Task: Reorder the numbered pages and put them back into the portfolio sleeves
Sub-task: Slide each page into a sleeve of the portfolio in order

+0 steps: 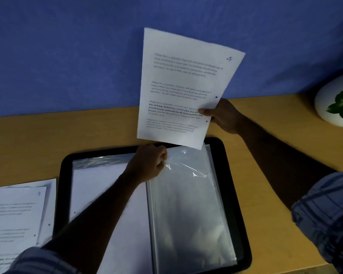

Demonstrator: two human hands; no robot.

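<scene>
Head view: page 4 [183, 91] text blurred; right hand [223, 116] pinches its edge; left hand [149, 163] pinches crinkled clear sleeve [188, 194]; portfolio [64, 175] bottom cut off.

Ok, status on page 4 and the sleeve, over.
Right hand holds page 4 upright, bottom edge just above the sleeve mouth. Left hand pinches the sleeve top. Page not in yet. Nothing blocks it.
</scene>
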